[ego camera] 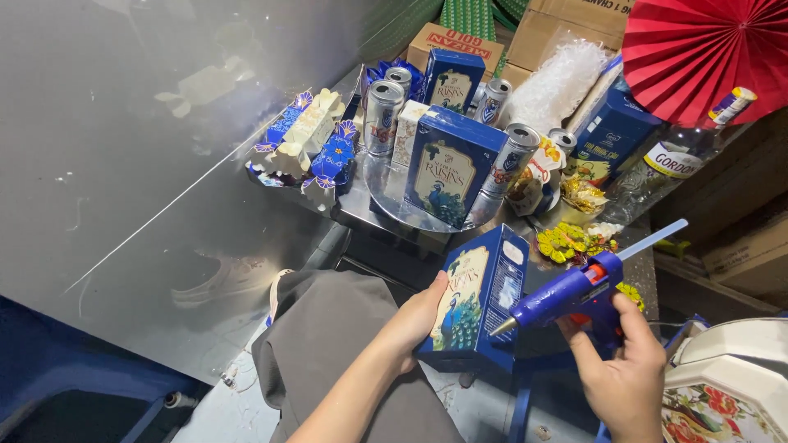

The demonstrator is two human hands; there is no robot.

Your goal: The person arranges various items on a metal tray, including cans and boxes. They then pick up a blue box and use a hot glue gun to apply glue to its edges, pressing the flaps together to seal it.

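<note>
Head view: I saw the blue peacock box (476,299) held low centre, tilted, over my lap, just below the edge of the metal tray (386,197). My left hand (419,320) was wrapped around the box's left side, thumb on the front face, fingers behind and hidden; firm hold. My right hand (628,373) was closed around the handle of a blue glue gun (574,291), index finger up near the orange trigger. The nozzle pointed left, its tip touching or just off the box's right side panel; I couldn't tell which. A clear glue stick (652,239) stuck out of the gun's back end.

Further out, on the tray, stood a second blue peacock box (450,168), upright, with a third one (451,78) behind it. Silver drink cans (382,115) stood around those boxes, one leaning beside the front box's right side. Small blue and cream gift packets (308,139) lay at the tray's left. Yellow flower decorations (566,239) sat just right of the tray, near the gun. A red paper fan (698,53) was top right, a clear glass bottle (673,164) below it. Grey trousers (336,344) were under the left arm.
</note>
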